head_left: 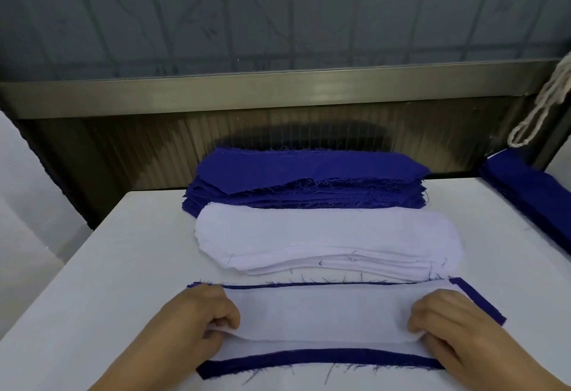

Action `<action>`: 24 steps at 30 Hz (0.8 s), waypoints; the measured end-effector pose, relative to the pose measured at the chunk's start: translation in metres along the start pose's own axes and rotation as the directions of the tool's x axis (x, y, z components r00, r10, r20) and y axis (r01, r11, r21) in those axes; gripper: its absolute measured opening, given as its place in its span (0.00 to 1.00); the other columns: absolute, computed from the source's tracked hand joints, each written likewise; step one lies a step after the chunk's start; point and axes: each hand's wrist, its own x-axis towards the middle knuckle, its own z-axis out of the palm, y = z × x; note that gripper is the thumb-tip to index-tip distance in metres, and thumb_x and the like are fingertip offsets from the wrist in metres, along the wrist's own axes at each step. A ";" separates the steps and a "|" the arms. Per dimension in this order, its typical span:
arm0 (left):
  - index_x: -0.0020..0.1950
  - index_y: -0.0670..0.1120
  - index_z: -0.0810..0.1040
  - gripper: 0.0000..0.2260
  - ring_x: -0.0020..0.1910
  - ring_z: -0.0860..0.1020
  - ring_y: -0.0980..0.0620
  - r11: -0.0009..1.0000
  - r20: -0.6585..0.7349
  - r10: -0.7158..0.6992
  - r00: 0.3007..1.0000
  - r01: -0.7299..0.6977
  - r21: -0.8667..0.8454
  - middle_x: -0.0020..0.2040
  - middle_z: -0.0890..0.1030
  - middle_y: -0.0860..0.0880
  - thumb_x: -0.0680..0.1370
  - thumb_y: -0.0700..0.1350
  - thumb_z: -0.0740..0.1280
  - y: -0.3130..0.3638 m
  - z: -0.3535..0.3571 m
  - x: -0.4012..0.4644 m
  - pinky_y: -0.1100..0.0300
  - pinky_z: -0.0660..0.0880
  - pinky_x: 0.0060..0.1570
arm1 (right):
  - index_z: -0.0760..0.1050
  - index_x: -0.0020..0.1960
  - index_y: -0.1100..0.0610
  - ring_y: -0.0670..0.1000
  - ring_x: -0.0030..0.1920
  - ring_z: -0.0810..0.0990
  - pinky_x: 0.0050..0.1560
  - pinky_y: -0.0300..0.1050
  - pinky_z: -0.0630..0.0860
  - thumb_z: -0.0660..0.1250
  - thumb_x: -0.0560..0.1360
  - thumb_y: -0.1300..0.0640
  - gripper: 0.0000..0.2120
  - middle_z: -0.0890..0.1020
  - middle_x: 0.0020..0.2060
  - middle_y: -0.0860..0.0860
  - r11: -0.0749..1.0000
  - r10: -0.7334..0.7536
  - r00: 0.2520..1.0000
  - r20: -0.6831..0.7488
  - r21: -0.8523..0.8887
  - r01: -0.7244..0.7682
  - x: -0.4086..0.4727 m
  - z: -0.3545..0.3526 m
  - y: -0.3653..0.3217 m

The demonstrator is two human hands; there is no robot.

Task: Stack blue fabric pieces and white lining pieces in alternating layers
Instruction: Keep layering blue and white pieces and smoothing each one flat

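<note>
Head view, placed relative to the white lining piece (pixel 321 313) lying on the blue fabric piece (pixel 321 359) nearest me: my left hand (pixel 197 319) pinches its left end, my right hand (pixel 448 319) its right end. Beyond it sit the lining stack (pixel 327 236), then the blue stack (pixel 309 180). Light, limp, likely to shift; I judge end grips best.

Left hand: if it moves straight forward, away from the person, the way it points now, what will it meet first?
Probably the stack of white lining pieces. The left hand pinches the white lining piece on the blue fabric piece; beyond lies a little bare table, then likely that stack's left end.
</note>
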 end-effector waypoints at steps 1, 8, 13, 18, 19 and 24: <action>0.43 0.60 0.78 0.19 0.45 0.74 0.64 1.000 0.005 -0.016 1.000 0.016 -0.001 0.43 0.76 0.62 0.65 0.34 0.67 0.000 0.000 0.000 0.72 0.70 0.43 | 0.82 0.39 0.51 0.37 0.46 0.73 0.47 0.33 0.71 0.47 0.83 0.53 0.26 0.80 0.41 0.43 1.000 0.003 1.000 0.005 0.019 -0.003 0.000 -0.001 -0.001; 0.40 0.60 0.79 0.16 0.50 0.72 0.65 0.996 0.107 -0.089 0.990 0.087 0.023 0.43 0.76 0.59 0.68 0.36 0.65 0.005 -0.002 0.001 0.72 0.69 0.47 | 0.80 0.42 0.48 0.36 0.46 0.74 0.47 0.30 0.70 0.56 0.75 0.59 0.15 0.77 0.44 0.38 0.997 0.056 0.994 0.099 0.048 -0.060 -0.005 -0.003 -0.004; 0.38 0.62 0.76 0.17 0.50 0.73 0.66 0.994 0.129 -0.105 0.986 0.102 0.033 0.44 0.77 0.59 0.69 0.37 0.66 0.002 -0.001 0.001 0.72 0.70 0.48 | 0.79 0.42 0.48 0.37 0.45 0.75 0.45 0.32 0.71 0.58 0.72 0.60 0.13 0.76 0.44 0.38 0.994 0.075 0.989 0.126 0.067 -0.084 -0.007 -0.004 -0.005; 0.41 0.60 0.79 0.08 0.49 0.75 0.64 0.997 0.120 -0.063 0.991 0.068 -0.041 0.48 0.77 0.63 0.67 0.61 0.68 0.006 -0.002 -0.003 0.69 0.71 0.50 | 0.78 0.42 0.45 0.36 0.45 0.75 0.45 0.31 0.71 0.67 0.70 0.54 0.04 0.76 0.44 0.36 0.989 0.093 0.981 0.170 0.098 -0.111 -0.005 -0.010 -0.010; 0.43 0.61 0.79 0.11 0.49 0.75 0.63 0.997 0.107 -0.043 0.993 0.049 -0.056 0.48 0.77 0.63 0.67 0.65 0.66 0.006 -0.002 -0.003 0.69 0.71 0.49 | 0.78 0.42 0.44 0.36 0.46 0.76 0.46 0.31 0.71 0.68 0.70 0.50 0.02 0.75 0.44 0.35 0.987 0.101 0.980 0.169 0.109 -0.120 -0.006 -0.011 -0.010; 0.50 0.63 0.78 0.07 0.55 0.71 0.64 0.998 0.057 0.024 0.998 -0.020 -0.065 0.53 0.72 0.66 0.76 0.60 0.63 0.011 0.013 0.005 0.68 0.68 0.56 | 0.81 0.51 0.45 0.35 0.50 0.75 0.51 0.29 0.70 0.61 0.76 0.47 0.10 0.77 0.49 0.37 0.988 0.116 0.979 0.167 0.085 -0.131 0.000 -0.010 -0.015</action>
